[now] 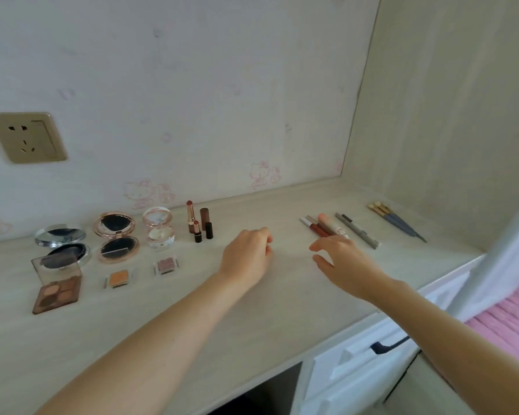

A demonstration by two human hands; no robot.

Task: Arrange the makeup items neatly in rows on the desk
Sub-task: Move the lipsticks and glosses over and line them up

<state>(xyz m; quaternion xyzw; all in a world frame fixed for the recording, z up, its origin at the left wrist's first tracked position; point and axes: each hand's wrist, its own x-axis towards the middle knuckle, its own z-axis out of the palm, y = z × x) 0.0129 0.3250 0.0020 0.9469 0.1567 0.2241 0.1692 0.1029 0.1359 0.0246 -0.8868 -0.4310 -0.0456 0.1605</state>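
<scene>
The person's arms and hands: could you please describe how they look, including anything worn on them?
Both forearms are bare as far as the frame shows, with no sleeves in view. The left hand and the right hand wear no gloves, and no rings, bracelets or watch can be seen on the fingers or wrists. The nails are too small to judge.

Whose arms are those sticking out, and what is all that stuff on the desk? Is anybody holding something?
There is no machine here. A person wears a camera on their head, so this one picture looks down at their own arms. The left hand and the right hand hover over the desk, and neither has a grip on anything. On the left lie open round compacts, an eyeshadow palette and two small colour pans. Lipsticks stand near the wall. On the right lie lip pencils, a grey pen and brushes. A wall socket is on the left.
</scene>
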